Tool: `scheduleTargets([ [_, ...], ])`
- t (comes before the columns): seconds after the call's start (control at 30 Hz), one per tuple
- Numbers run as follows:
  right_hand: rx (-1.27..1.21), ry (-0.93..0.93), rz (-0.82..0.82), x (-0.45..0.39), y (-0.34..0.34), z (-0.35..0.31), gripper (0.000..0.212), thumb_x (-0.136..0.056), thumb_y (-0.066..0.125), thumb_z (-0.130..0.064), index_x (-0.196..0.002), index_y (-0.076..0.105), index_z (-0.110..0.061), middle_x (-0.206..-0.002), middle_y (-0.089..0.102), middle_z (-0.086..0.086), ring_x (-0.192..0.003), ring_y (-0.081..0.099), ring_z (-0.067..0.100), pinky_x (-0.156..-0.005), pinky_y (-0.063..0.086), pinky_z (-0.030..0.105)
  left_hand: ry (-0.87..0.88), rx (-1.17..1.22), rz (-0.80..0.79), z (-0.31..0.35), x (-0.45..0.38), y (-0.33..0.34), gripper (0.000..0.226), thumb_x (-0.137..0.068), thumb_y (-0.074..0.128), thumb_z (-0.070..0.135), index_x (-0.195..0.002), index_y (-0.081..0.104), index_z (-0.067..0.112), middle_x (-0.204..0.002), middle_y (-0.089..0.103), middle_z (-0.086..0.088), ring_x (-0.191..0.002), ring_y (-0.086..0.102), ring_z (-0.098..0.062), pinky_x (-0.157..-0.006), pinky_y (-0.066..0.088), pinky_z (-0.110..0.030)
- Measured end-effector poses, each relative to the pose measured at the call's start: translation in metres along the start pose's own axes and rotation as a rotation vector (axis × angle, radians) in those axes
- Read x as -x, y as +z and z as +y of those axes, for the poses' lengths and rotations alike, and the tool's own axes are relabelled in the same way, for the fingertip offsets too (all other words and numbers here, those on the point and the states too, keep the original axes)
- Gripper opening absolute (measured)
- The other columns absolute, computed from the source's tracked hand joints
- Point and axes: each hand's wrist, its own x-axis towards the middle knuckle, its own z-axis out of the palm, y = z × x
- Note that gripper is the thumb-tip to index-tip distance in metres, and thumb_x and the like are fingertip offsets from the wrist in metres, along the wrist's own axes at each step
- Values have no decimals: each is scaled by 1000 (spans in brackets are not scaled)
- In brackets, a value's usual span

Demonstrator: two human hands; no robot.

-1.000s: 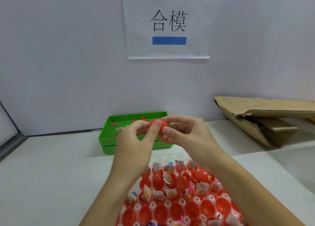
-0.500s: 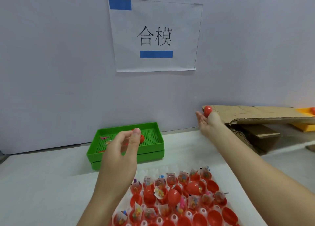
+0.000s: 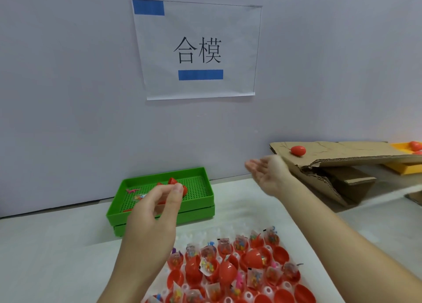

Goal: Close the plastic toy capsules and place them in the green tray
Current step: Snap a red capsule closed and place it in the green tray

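A closed red capsule (image 3: pixel 298 150) lies on the sloping cardboard sheet (image 3: pixel 347 153) at the right, free of my hands. Just left of it, my right hand (image 3: pixel 267 174) is stretched out with the palm up, fingers straight and empty. My left hand (image 3: pixel 155 211) hovers in front of the green tray (image 3: pixel 196 206), fingers loosely curled, holding nothing that I can see. A few red capsule pieces (image 3: pixel 173 181) and small toy bits lie in the green tray. Below my hands, a white holder (image 3: pixel 283 285) carries several open red capsule halves with toy packets.
An orange tray (image 3: pixel 402 147) with red capsules sits at the far right behind the cardboard. A folded cardboard box (image 3: pixel 338 184) props up the sheet. A paper sign (image 3: pixel 198 51) hangs on the wall. The white table (image 3: pixel 57 257) spreads to the left.
My right hand carried the capsule to the cardboard and let go; the capsule now lies on the sheet and the hand is open. My left hand stayed near the green tray.
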Motion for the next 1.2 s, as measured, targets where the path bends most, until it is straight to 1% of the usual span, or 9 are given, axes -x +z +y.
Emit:
scheduleTargets([
  [0.13,462,5,-220,26,-4,10,25,-99,47,-9,-110,66,5,-82,75,13,-67,72,19,-49,53,21,-31,-67,-58,-7,-5,-7,20,-92,54,39,-89,71,30,-88,73,20,-79,67,2,-82,55,-36],
  [0.17,556,-6,-257,32,-5,11,24,-98,50,-10,-109,67,2,-82,75,12,-67,72,18,-51,53,22,-36,-90,-75,-9,-7,-10,19,-95,54,33,-88,72,29,-86,74,17,-76,68,0,-80,55,-34],
  [0.37,1269,-188,-511,68,-11,12,18,-99,56,-25,-104,73,-21,-86,78,-1,-75,73,12,-61,52,19,-87,-224,-223,-18,-15,-30,19,-97,56,25,-87,72,23,-80,75,10,-71,70,-5,-71,51,-27],
  [0.5,1561,-321,-607,89,-10,18,18,-95,57,-22,-103,71,-31,-82,76,-10,-73,72,5,-66,53,21,-75,-293,-251,-27,-17,-37,19,-98,56,17,-90,71,27,-82,75,10,-72,69,-5,-70,52,-24],
  [0.77,1608,-404,-644,109,-5,19,15,-96,59,-27,-95,71,-37,-81,73,-17,-75,70,0,-77,59,32,-94,-549,-443,-40,-20,-44,23,-96,56,14,-88,68,33,-84,71,11,-73,67,1,-72,56,-23],
  [0.93,1585,-414,-657,113,-6,11,14,-96,59,-30,-95,70,-40,-81,73,-16,-76,69,3,-77,59,35,-126,-665,-521,-48,-21,-50,14,-94,62,22,-95,65,36,-93,65,14,-84,63,-2,-76,54,-23],
  [1.03,1574,-413,-666,113,-6,12,14,-96,60,-30,-95,70,-40,-81,74,-16,-75,69,3,-77,59,37,-173,-679,-566,-49,-19,-46,3,-92,66,33,-92,63,33,-92,65,12,-81,63,-5,-71,52,-23],
  [1.13,1572,-422,-677,115,-7,12,14,-96,60,-30,-94,70,-40,-81,74,-15,-75,70,3,-71,58,31,-259,-702,-555,-50,-18,-38,22,-88,68,44,-85,64,23,-85,66,7,-72,61,-9,-62,47,-25],
  [1.2,1567,-433,-684,116,-7,13,14,-96,60,-31,-95,70,-40,-81,74,-14,-76,70,3,-63,55,24,-309,-771,-574,-49,-17,-32,40,-89,64,48,-76,59,11,-76,61,3,-58,52,-12,-56,39,-25],
])
